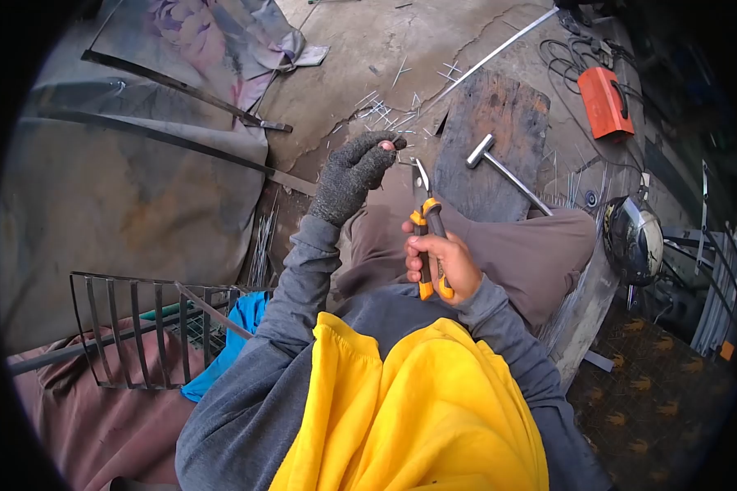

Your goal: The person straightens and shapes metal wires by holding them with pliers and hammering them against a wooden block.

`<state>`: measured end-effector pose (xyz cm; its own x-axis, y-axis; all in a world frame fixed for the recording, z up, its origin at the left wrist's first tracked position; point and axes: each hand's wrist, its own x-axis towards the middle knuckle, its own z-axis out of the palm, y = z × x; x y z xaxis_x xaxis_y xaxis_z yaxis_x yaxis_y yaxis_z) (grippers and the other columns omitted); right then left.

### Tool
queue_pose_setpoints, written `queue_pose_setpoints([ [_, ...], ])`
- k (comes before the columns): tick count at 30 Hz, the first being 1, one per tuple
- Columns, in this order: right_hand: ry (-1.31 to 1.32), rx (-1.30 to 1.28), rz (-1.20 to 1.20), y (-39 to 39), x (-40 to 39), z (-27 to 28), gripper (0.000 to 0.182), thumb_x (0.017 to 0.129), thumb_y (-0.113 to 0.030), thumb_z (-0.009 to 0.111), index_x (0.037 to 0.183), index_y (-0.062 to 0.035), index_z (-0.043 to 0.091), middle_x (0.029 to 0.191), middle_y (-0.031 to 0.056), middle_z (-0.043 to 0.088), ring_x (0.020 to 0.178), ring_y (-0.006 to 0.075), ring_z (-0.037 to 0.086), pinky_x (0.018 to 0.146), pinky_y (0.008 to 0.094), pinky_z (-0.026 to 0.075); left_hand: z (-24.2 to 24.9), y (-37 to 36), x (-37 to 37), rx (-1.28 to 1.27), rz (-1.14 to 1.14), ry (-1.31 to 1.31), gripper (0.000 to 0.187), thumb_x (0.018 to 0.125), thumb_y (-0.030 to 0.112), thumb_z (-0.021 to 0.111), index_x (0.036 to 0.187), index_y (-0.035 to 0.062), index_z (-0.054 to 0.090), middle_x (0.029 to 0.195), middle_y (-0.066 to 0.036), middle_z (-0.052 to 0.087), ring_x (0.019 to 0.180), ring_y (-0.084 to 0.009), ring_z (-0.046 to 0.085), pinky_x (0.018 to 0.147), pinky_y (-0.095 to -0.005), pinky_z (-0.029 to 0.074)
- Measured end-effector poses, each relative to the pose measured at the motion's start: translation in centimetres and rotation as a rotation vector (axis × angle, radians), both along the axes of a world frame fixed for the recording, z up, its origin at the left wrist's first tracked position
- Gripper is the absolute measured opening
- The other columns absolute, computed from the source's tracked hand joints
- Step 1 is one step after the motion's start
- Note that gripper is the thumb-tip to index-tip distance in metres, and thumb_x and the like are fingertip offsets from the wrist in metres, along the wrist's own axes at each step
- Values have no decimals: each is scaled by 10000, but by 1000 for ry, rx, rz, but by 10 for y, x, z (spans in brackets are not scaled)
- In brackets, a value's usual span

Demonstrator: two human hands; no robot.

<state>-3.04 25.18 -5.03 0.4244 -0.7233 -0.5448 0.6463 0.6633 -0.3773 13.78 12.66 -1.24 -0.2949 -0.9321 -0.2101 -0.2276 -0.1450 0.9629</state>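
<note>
My left hand (354, 173) wears a dark grey knit glove with a bare fingertip showing. Its fingers are pinched together in front of my lap; what they hold, if anything, is too small to make out. Bare and closed, my right hand (449, 263) grips a pair of pliers (434, 219) by their orange and black handles. The metal jaws point up and away from me, just right of the gloved fingers and apart from them. Beyond both hands, short cut metal rods (377, 110) lie scattered on the concrete floor.
A hammer (508, 172) rests across a worn wooden board (495, 123). An orange machine (605, 103) with cables stands far right, a welding helmet (633, 240) nearer. To the left are draped sheeting (131, 196), flat metal bars (180, 88) and a barred metal frame (139, 331).
</note>
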Motion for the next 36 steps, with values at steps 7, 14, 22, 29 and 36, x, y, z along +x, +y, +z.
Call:
queue_pose_setpoints([
  [7,622,-246,120,-53,-15,-11,489,841,-151,631,1283,-3,482,908,95,603,752,188,611,650,321,509,-19,-10,32,59,206,283,314,996,338,553,1155,81,637,705,34,471,577,-54,398,513,-228,305],
  [14,1232,-471,353,-80,-7,-17,444,846,-156,623,1250,6,535,1066,161,656,956,294,631,849,378,483,-11,-15,39,71,248,568,333,1002,330,541,1185,57,592,691,45,416,553,-65,361,506,-235,294],
  [22,585,-350,340,-34,9,5,402,888,-83,618,1269,12,532,1113,69,647,853,124,604,728,296,523,-5,-17,23,-10,216,421,348,997,337,548,1176,46,615,665,44,410,551,-60,368,511,-230,287],
  [29,406,-289,239,-26,17,7,420,892,-93,612,1288,4,509,1027,85,638,821,128,607,683,273,521,-2,-14,12,24,137,328,350,991,337,557,1145,29,624,717,37,458,592,-61,400,537,-223,316],
  [36,360,-240,182,-22,12,6,453,891,-108,599,1312,6,476,817,36,538,673,116,543,602,265,481,4,-13,16,-285,21,-44,400,993,326,573,1232,7,605,1002,-43,639,900,-111,570,779,-272,479],
])
